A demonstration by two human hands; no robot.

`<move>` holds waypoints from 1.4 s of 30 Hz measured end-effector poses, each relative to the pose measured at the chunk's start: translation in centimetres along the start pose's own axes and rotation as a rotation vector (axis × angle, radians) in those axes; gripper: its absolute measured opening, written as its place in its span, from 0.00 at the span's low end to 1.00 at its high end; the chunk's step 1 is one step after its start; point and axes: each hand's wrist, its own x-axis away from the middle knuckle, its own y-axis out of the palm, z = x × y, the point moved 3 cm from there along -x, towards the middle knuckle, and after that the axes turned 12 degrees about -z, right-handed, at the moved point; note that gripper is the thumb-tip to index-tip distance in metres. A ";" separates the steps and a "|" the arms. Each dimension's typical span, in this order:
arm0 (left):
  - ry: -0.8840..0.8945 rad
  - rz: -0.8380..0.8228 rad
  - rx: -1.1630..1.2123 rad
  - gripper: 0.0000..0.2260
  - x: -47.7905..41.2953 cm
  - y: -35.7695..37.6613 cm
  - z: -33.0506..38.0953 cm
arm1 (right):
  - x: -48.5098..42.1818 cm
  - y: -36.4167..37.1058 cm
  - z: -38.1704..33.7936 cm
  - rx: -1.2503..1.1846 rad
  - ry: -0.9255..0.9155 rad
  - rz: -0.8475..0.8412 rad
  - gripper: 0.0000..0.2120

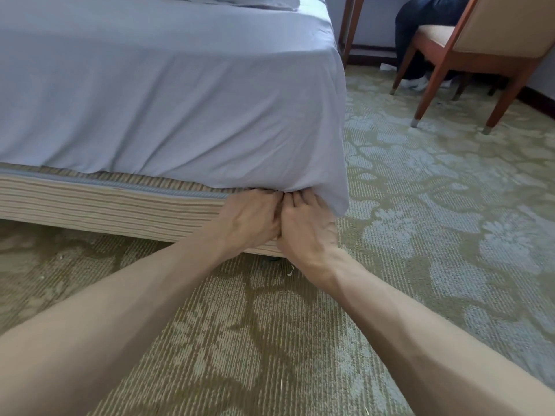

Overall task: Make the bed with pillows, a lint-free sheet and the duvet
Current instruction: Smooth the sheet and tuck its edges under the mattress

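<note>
A pale blue-white sheet [180, 100] covers the mattress and hangs down over its side and near corner. My left hand [250, 219] and my right hand [306, 223] are side by side under the sheet's lower edge at that corner, fingertips pushed in between the mattress and the striped bed base [105, 202]. The fingertips are hidden by the cloth. A loose flap of sheet [338, 199] hangs past the corner beside my right hand. Part of a pillow [240, 0] shows at the top edge.
Patterned green carpet [435, 220] spreads in front and to the right. A wooden chair [468, 46] with a beige cushion stands at the back right, with dark clothing [420, 19] and a shoe behind it. A wooden furniture leg [348, 28] stands close to the bed's far corner.
</note>
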 end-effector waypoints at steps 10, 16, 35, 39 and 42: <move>-0.046 -0.255 0.081 0.26 -0.5 -1.1 0.0 | -3.3 -0.1 1.7 -0.036 -0.045 -0.223 0.37; -0.176 -0.306 0.067 0.31 3.6 -2.4 -3.5 | -4.7 -0.2 1.3 -0.026 0.015 -0.265 0.36; -0.063 -0.541 0.133 0.39 1.8 -3.0 -5.4 | -3.8 -0.4 1.5 -0.113 0.027 -0.312 0.36; -0.086 -0.401 0.265 0.22 4.0 -6.5 -8.1 | -4.2 -0.4 1.4 -0.052 0.016 -0.346 0.35; -0.182 0.000 0.312 0.18 3.6 -7.7 -7.8 | -4.0 -0.6 1.4 -0.070 0.029 -0.381 0.40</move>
